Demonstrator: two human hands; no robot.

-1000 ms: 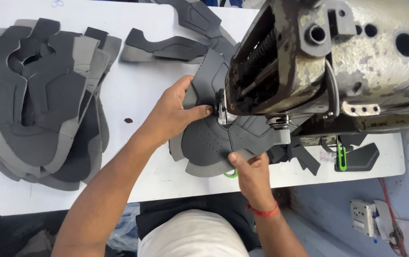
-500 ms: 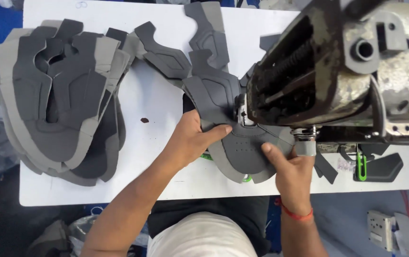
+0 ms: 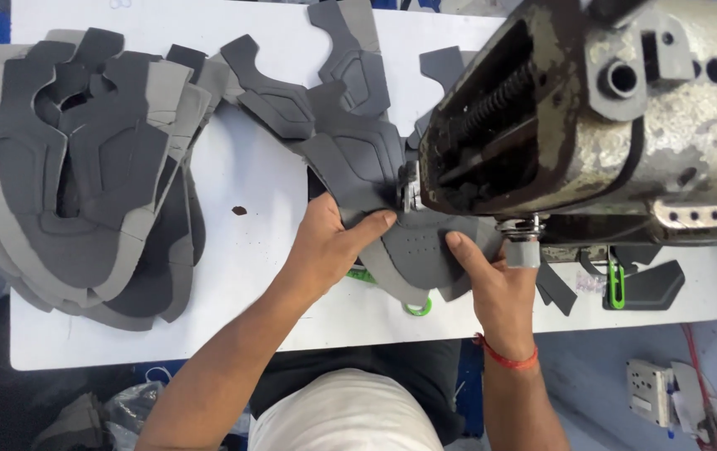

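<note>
A dark grey shoe-upper piece lies under the head of a worn sewing machine, by its presser foot. My left hand presses flat on the piece's left side, thumb stretched toward the foot. My right hand, with a red thread band at the wrist, holds down the piece's right edge with its fingers. A chain of joined grey pieces trails away from the foot toward the table's far side.
A large pile of grey cut shoe pieces covers the left of the white table. Green-handled snips peek out under the work. More dark pieces and a green clip lie at the right.
My view has shifted, so the table and machine sit differently in frame. Both hands have turned the grey piece under the foot, and the sewn chain has grown longer behind it.
</note>
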